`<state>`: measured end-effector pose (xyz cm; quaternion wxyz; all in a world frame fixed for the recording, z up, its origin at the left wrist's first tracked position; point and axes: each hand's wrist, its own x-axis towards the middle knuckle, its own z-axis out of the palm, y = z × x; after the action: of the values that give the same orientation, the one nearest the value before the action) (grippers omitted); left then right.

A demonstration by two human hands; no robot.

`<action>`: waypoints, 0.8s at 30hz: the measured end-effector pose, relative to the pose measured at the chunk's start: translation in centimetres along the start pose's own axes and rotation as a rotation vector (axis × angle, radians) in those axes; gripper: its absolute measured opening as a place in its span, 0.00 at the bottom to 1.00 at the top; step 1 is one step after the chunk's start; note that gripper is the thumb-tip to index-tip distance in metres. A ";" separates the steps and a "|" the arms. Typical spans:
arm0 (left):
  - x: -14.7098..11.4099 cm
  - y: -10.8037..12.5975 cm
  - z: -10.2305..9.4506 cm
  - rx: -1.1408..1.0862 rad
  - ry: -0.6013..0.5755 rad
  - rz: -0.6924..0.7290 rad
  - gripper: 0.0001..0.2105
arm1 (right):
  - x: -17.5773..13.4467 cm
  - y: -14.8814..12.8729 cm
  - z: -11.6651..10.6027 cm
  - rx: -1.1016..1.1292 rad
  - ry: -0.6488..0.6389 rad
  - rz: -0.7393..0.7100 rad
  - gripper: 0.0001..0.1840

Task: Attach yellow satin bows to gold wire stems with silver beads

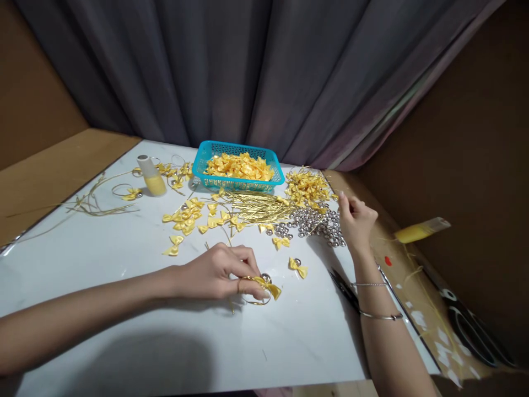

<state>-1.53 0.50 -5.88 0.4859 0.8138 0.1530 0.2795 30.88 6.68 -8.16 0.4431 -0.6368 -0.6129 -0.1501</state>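
My left hand (231,270) is closed over the front of the white tabletop. Its thumb and fingers pinch a yellow satin bow (273,289) with a looped gold cord (248,280) and a small silver bell (265,277). My right hand (356,218) is raised at the right, thumb up and fingers curled; anything inside them is hidden. Beside it lies a pile of silver bells (316,220). Another bow (298,268), with a bell at it, rests between the hands. Loose bows (185,215) and straight gold cords (260,207) are spread behind my left hand.
A turquoise basket (198,160) of yellow bows stands at the back, with a heap of corded bows (308,186) to its right. A glue bottle (154,179) stands at left; another yellow bottle (419,230) lies right. Black-handled scissors (467,325) and a dark tool (345,288) lie right.
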 end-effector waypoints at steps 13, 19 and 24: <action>-0.1 0.0 0.3 -0.001 0.039 0.068 0.08 | -0.1 -0.9 -0.1 0.034 -0.014 0.027 0.26; 0.1 0.4 0.3 0.044 0.052 0.143 0.09 | -0.1 -0.7 -0.1 0.026 -0.037 0.088 0.25; 0.2 0.8 0.1 0.195 0.063 0.243 0.09 | -0.1 -0.7 0.0 0.036 -0.177 0.116 0.24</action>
<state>-1.37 0.16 -5.18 0.3621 0.8606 0.0951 0.3453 30.22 6.51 -8.01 0.4066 -0.6740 -0.6142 -0.0561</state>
